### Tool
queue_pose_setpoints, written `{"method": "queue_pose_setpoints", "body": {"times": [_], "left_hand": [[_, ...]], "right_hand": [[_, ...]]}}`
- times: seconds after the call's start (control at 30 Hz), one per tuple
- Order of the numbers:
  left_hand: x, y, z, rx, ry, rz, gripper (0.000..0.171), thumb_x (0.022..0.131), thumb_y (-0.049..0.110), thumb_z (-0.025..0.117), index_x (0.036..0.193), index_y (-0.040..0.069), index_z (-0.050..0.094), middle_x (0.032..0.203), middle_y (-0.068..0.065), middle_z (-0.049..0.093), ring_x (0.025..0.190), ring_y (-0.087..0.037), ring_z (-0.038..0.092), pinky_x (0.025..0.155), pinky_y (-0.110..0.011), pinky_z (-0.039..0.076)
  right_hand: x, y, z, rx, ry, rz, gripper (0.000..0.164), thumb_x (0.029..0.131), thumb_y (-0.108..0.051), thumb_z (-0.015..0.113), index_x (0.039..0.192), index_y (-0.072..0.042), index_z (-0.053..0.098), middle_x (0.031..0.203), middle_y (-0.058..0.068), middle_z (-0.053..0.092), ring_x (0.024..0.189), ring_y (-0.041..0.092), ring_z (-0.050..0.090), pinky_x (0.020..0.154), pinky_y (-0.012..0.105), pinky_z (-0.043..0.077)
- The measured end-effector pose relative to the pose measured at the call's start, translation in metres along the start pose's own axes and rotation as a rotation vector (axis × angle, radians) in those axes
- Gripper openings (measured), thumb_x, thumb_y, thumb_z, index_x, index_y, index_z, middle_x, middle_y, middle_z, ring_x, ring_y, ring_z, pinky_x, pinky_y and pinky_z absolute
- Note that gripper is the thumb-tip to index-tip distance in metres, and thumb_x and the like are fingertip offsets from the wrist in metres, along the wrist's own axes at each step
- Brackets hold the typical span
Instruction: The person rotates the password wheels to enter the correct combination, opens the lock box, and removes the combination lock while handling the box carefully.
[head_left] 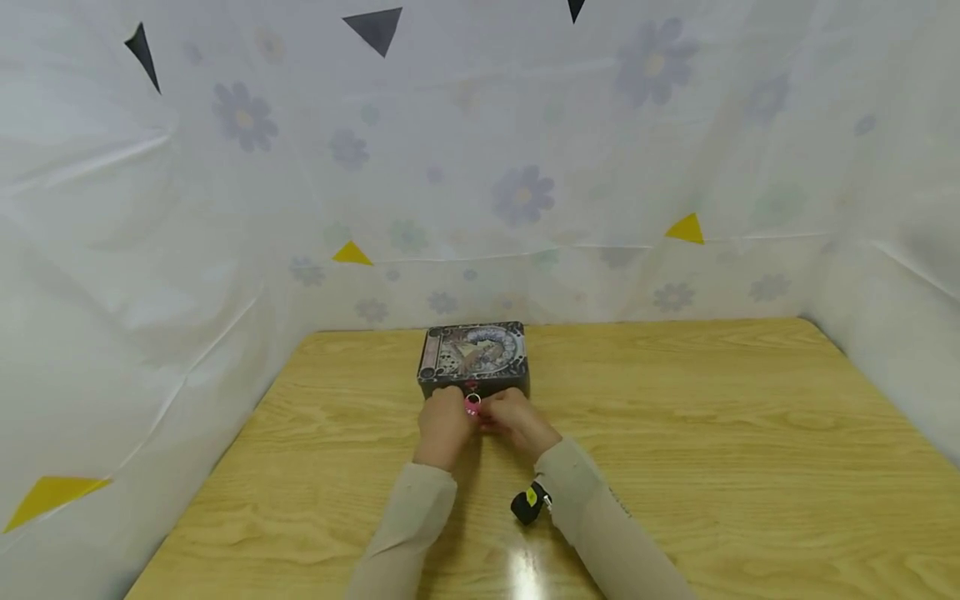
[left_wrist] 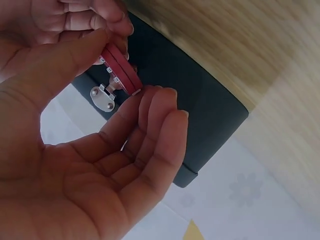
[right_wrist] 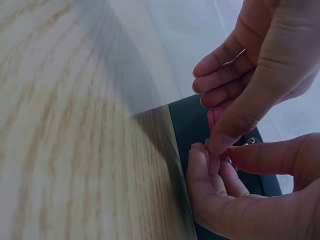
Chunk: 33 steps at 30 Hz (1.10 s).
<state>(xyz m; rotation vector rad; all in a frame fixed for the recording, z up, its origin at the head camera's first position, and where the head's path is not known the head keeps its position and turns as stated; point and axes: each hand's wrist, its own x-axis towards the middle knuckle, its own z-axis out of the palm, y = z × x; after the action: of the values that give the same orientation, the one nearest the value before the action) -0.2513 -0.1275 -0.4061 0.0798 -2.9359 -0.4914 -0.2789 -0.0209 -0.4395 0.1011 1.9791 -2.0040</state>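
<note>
Pink padlock (left_wrist: 121, 68) is rounded; fingers (left_wrist: 167, 142) pinch it beside a metal latch (left_wrist: 102, 99).

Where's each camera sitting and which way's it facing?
Head: on the head, facing forward and down at table and box; left hand, right hand, sleeves show.
Left wrist: on that wrist, facing the box's front; both hands show.
Right wrist: on that wrist, facing the table and box's front; both hands show.
Both wrist views share the pink padlock.
</note>
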Motion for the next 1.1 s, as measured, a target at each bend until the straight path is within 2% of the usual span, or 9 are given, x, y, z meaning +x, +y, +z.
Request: {"method": "queue_pose_setpoints", "body": {"times": [0.23, 0.5, 0.6, 0.7, 0.77, 0.87, 0.97, 1.0, 1.1], "left_hand": [[0.002, -0.005, 0.002, -0.018, 0.014, 0.042, 0.029, 0.069, 0.016, 0.082, 0.082, -0.004, 0.066, 0.084, -0.021, 0.065, 0.078, -0.038, 0.065, 0.065, -0.049, 0.054], [0.005, -0.009, 0.003, -0.066, -0.038, 0.031, 0.032, 0.070, 0.019, 0.086, 0.080, -0.004, 0.066, 0.081, -0.017, 0.068, 0.074, -0.031, 0.066, 0.060, -0.044, 0.053], [0.006, -0.010, 0.003, -0.080, -0.027, 0.039, 0.033, 0.068, 0.020, 0.087, 0.078, -0.003, 0.066, 0.079, -0.017, 0.068, 0.071, -0.031, 0.066, 0.058, -0.043, 0.052], [0.006, -0.011, 0.002, -0.091, -0.009, 0.055, 0.031, 0.067, 0.020, 0.087, 0.073, -0.001, 0.066, 0.077, -0.017, 0.067, 0.068, -0.030, 0.065, 0.055, -0.042, 0.051], [0.006, -0.012, 0.001, -0.097, 0.001, 0.067, 0.029, 0.066, 0.019, 0.086, 0.066, 0.002, 0.062, 0.072, -0.013, 0.065, 0.063, -0.025, 0.061, 0.052, -0.039, 0.048], [0.005, -0.013, 0.000, -0.113, 0.007, 0.092, 0.036, 0.067, 0.016, 0.085, 0.055, 0.008, 0.052, 0.059, -0.004, 0.055, 0.054, -0.018, 0.048, 0.046, -0.033, 0.038], [0.005, -0.015, 0.000, -0.138, 0.017, 0.111, 0.047, 0.067, 0.014, 0.084, 0.050, 0.012, 0.040, 0.053, 0.003, 0.040, 0.051, -0.015, 0.035, 0.045, -0.028, 0.027], [0.005, -0.016, 0.000, -0.147, 0.017, 0.114, 0.050, 0.067, 0.013, 0.084, 0.050, 0.013, 0.038, 0.052, 0.003, 0.036, 0.050, -0.015, 0.033, 0.044, -0.028, 0.025], [0.005, -0.018, 0.000, -0.160, 0.026, 0.122, 0.049, 0.066, 0.013, 0.085, 0.050, 0.012, 0.039, 0.052, 0.004, 0.036, 0.050, -0.015, 0.033, 0.044, -0.027, 0.025]], "right_hand": [[-0.001, 0.001, 0.001, 0.034, 0.013, -0.012, 0.015, 0.088, 0.009, 0.052, 0.096, 0.017, 0.063, 0.075, 0.006, 0.059, 0.063, 0.010, 0.056, 0.064, 0.025, 0.054], [-0.004, 0.004, 0.005, 0.153, 0.102, -0.010, 0.014, 0.092, 0.003, 0.054, 0.090, 0.014, 0.063, 0.068, 0.003, 0.058, 0.058, 0.008, 0.054, 0.058, 0.021, 0.052], [-0.003, 0.004, 0.007, 0.164, 0.139, -0.017, 0.015, 0.092, 0.003, 0.054, 0.093, 0.016, 0.062, 0.068, 0.003, 0.058, 0.059, 0.008, 0.054, 0.057, 0.021, 0.051], [0.006, 0.011, 0.007, 0.159, 0.163, -0.035, 0.016, 0.090, 0.002, 0.057, 0.094, 0.016, 0.064, 0.070, 0.006, 0.061, 0.060, 0.010, 0.055, 0.059, 0.023, 0.053], [0.020, 0.023, 0.004, 0.178, 0.143, -0.083, 0.014, 0.088, 0.000, 0.061, 0.089, 0.012, 0.066, 0.070, 0.006, 0.062, 0.060, 0.011, 0.057, 0.058, 0.025, 0.054], [0.029, 0.030, 0.004, 0.190, 0.145, -0.093, 0.012, 0.087, -0.001, 0.062, 0.088, 0.011, 0.067, 0.071, 0.008, 0.064, 0.061, 0.012, 0.058, 0.060, 0.027, 0.055], [0.020, 0.022, 0.007, 0.199, 0.161, -0.071, 0.013, 0.087, 0.002, 0.060, 0.092, 0.013, 0.066, 0.070, 0.007, 0.063, 0.059, 0.010, 0.057, 0.057, 0.023, 0.054], [0.011, 0.013, 0.010, 0.186, 0.192, -0.031, 0.015, 0.088, 0.004, 0.058, 0.096, 0.016, 0.064, 0.071, 0.008, 0.062, 0.060, 0.010, 0.056, 0.058, 0.023, 0.054], [0.000, 0.005, 0.011, 0.193, 0.183, -0.027, 0.017, 0.088, 0.006, 0.056, 0.096, 0.018, 0.062, 0.069, 0.006, 0.061, 0.058, 0.008, 0.055, 0.056, 0.020, 0.052]]}}
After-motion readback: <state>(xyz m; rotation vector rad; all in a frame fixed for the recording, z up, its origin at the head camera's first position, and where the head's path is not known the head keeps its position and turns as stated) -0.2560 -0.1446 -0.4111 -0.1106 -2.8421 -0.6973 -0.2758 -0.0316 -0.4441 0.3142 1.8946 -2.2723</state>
